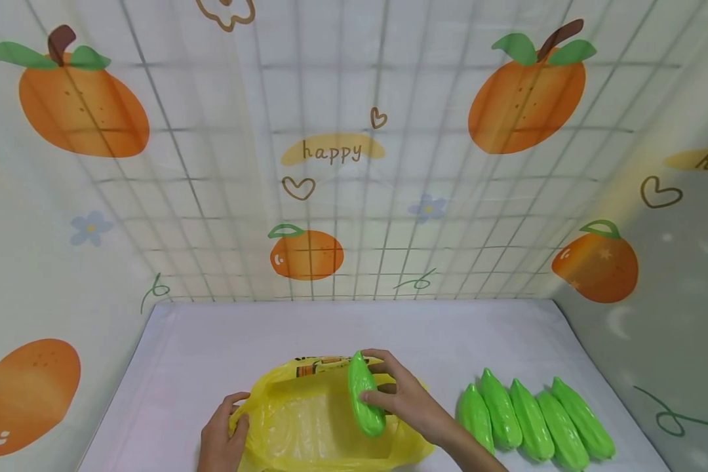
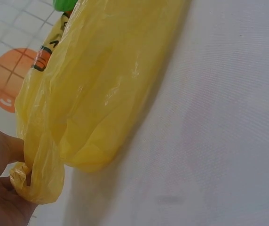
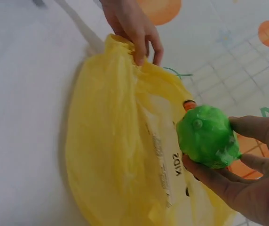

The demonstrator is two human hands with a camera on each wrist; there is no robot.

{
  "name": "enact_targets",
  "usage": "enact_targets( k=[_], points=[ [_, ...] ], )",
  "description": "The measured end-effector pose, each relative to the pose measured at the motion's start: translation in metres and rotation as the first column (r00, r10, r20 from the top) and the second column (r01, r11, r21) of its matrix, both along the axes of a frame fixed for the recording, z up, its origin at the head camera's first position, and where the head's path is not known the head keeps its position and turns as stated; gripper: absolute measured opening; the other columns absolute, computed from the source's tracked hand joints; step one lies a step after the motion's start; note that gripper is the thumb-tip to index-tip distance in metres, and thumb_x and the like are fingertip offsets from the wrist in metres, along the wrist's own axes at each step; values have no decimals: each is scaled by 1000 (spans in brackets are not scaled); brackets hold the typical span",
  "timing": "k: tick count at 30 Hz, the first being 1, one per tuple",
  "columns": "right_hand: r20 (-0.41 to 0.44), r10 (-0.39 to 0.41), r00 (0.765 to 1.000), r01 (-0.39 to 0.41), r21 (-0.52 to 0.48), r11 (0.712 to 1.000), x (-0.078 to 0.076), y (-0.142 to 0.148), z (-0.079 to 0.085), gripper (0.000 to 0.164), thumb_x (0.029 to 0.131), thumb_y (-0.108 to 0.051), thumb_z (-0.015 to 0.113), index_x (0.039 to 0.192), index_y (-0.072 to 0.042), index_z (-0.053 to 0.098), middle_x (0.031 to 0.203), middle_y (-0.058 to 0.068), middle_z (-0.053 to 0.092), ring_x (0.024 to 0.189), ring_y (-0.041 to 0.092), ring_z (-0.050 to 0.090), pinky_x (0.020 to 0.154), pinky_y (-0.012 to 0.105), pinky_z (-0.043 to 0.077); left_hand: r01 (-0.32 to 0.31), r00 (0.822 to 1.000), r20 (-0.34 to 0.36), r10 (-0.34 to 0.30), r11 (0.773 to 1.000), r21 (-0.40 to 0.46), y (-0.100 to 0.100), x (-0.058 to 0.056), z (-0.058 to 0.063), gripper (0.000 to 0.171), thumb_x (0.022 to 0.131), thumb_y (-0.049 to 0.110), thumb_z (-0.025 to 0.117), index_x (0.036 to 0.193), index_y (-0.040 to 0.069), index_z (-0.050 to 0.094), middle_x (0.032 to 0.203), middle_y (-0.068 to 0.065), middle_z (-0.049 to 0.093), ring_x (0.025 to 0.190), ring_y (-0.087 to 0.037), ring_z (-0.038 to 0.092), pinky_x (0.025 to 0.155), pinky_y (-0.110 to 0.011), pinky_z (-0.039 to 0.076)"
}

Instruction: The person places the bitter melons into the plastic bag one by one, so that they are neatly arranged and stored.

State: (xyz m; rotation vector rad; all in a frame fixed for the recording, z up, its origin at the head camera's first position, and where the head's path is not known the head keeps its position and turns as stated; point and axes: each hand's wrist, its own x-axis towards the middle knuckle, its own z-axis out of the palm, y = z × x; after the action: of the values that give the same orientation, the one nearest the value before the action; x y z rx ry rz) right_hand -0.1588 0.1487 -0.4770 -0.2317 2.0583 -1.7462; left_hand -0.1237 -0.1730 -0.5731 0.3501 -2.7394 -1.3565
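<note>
Pale sheeting (image 1: pixel 354 85) printed with oranges (image 1: pixel 528 108), hearts (image 1: pixel 299 189), grid lines (image 1: pixel 380 65) and the word "happy" (image 1: pixel 332 151) walls off a white tabletop (image 1: pixel 195 347) on three sides, forming a booth (image 1: pixel 643 347); whether it stands in a home or a workplace cannot be told.

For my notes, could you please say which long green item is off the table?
The long green item the right hand holds; five others lie on the table.

An open lane ran along the far edge of the surface (image 1: pixel 448 331), behind the yellow bag (image 1: pixel 259 410), and another between the left grip (image 1: pixel 223 434) and the left edge. The right grip (image 1: pixel 406 396) and its green vegetable (image 1: pixel 367 418) obstructed the bag's mouth (its left part lay open); five more green vegetables (image 1: pixel 532 419) crowded the right edge.
</note>
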Motion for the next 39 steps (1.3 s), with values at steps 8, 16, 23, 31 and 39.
enact_targets(
  k=[8,16,23,31,39],
  points=[
    [42,69,997,-67,-52,996,5,-13,-12,69,94,-17,69,152,-14,32,136,28,40,99,32,65,75,45,58,11,1000,15,-11,1000,1,-1,0,3,32,92,6,59,124,7,62,100,-6,66,92,-22,63,77,-39,51],
    [114,93,989,-83,-91,992,7,-26,-23,68,91,-13,71,149,-11,36,128,25,46,90,30,67,68,42,59,25,999,-38,-25,1000,-14,-2,2,2,31,92,5,60,122,9,63,103,-7,67,95,-25,63,78,-42,51],
    [151,101,983,-90,-73,993,9,-35,-30,67,90,-12,71,147,-9,37,127,25,47,88,29,66,69,42,59,29,1000,-13,-29,1000,5,-3,1,1,31,93,5,60,124,9,62,100,-5,67,93,-21,63,78,-39,51],
    [196,97,976,-89,-48,995,11,-47,-42,67,89,-8,71,147,-10,36,124,22,47,85,29,65,66,43,59,27,999,-21,-27,1000,1,-4,2,1,31,93,4,62,123,9,62,100,-5,66,93,-22,63,79,-41,51],
    [227,32,973,-22,-48,999,8,-67,-39,70,88,-7,71,148,-7,34,126,24,46,89,29,65,69,45,59,36,999,0,-36,999,16,-3,2,0,31,94,5,61,124,10,62,100,-4,65,94,-21,60,82,-41,50]
  ],
)
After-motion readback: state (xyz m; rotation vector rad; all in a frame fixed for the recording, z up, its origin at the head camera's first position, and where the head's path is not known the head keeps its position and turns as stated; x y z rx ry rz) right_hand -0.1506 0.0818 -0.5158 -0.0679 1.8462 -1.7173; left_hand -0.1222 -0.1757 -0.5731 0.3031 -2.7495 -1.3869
